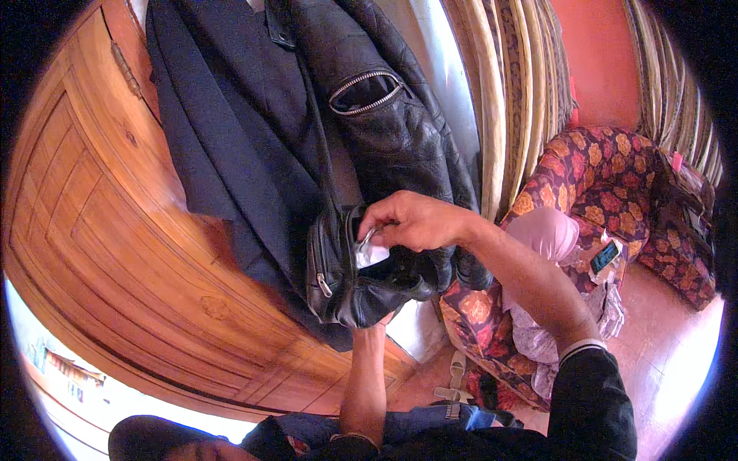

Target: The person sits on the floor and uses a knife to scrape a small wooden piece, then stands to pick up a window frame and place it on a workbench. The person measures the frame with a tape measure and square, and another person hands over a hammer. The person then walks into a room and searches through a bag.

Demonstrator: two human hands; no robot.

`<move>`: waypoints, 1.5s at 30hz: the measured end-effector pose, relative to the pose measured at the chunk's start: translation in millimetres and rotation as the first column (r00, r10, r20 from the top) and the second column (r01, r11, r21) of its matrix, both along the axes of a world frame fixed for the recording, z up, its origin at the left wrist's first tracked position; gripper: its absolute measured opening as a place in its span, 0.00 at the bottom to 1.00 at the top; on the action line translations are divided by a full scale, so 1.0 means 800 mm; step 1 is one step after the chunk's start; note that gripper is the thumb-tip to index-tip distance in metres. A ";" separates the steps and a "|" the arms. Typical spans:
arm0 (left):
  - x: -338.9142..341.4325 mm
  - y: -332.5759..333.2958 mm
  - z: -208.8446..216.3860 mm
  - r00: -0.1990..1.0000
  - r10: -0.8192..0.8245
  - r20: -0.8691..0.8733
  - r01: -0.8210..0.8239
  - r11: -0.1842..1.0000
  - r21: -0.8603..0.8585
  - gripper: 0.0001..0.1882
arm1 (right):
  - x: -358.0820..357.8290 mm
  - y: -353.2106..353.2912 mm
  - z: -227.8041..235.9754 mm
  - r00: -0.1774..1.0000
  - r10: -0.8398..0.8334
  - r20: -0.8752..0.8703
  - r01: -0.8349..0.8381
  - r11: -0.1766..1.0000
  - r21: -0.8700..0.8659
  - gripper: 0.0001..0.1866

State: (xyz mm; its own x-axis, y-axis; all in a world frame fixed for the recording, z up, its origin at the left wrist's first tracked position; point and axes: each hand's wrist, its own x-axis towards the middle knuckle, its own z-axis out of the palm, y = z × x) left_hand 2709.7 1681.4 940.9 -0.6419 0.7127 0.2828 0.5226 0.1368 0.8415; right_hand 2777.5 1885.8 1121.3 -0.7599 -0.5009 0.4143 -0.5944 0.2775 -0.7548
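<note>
A small black leather bag [355,307] with a silver zipper hangs by its strap among hanging dark clothes, its top gaping. Inside the opening, my right hand [411,221] has thumb and fingers pinched on a crumpled white and silvery thing [372,255]. I cannot make out its kind, and its lower part is hidden in the bag. From below, my left hand [381,321] grips the underside of the bag; most of its fingers are hidden behind the leather. Right behind the bag hangs a black leather jacket [400,146] with an open zipped slit.
Dark cloth garments [238,131] hang beside a wooden door [154,261] on the left. To the right, a person in a pink head covering [542,234] sits on a flowered armchair [607,161], a phone [605,257] near them. Striped curtains [492,92] hang behind. Sandals [457,373] lie on the floor.
</note>
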 end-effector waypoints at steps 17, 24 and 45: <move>-0.009 0.026 -0.062 0.892 -0.262 0.368 0.023 0.840 0.542 0.30 | -0.010 -0.011 -0.017 0.977 -0.036 -0.208 0.041 0.999 0.019 0.10; -0.003 0.027 -0.087 0.976 0.026 0.217 -0.133 0.859 0.494 0.30 | -0.022 -0.057 -0.031 0.775 0.188 -0.603 0.184 0.846 0.501 0.07; 0.018 0.028 -0.106 0.134 -0.597 0.791 -0.650 0.550 0.525 0.16 | -0.102 -0.060 -0.136 0.936 0.321 0.146 -0.342 0.724 0.599 0.17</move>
State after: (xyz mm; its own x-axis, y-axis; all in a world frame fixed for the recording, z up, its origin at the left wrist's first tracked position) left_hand 2724.1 1703.4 856.2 -0.7606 0.6100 -0.2223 -0.6487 -0.7285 0.2204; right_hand 2696.0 1837.7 1012.5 -0.5040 -0.8595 -0.0850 -0.7161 0.4709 -0.5152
